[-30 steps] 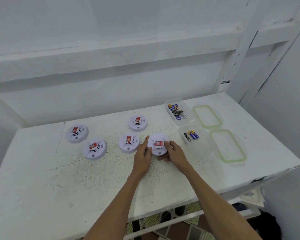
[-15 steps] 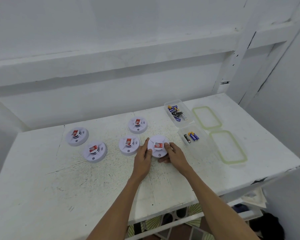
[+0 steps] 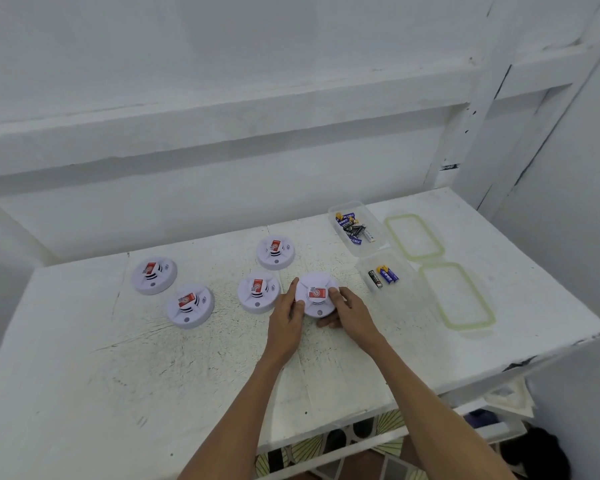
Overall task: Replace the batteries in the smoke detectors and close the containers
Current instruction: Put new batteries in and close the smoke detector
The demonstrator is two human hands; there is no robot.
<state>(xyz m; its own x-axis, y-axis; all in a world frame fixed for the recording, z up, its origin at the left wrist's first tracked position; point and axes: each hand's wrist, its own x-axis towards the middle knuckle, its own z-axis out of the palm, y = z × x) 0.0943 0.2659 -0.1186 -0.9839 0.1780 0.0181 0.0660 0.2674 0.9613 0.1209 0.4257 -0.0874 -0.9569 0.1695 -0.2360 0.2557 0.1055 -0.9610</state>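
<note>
**Hold.** Detector in work sits centre-right on table, just beside a 2nd detector on its L. L hand grips the L rim, fingers curled. R hand grips the R rim, thumb on top next to the red label. Two-sided grip probably braces the unit for twisting or flipping to reach the batt. bay. Resting or slightly raised: cannot tell.

**Supplies.** Near container and far container are both open, R of the hands, so batts. are within easy reach. Near lid and far lid lie flat beyond them.

**Clearance.** Bare table toward the front edge gives ample working room. Near lid lies close to the R edge, so slide it with care.
</note>
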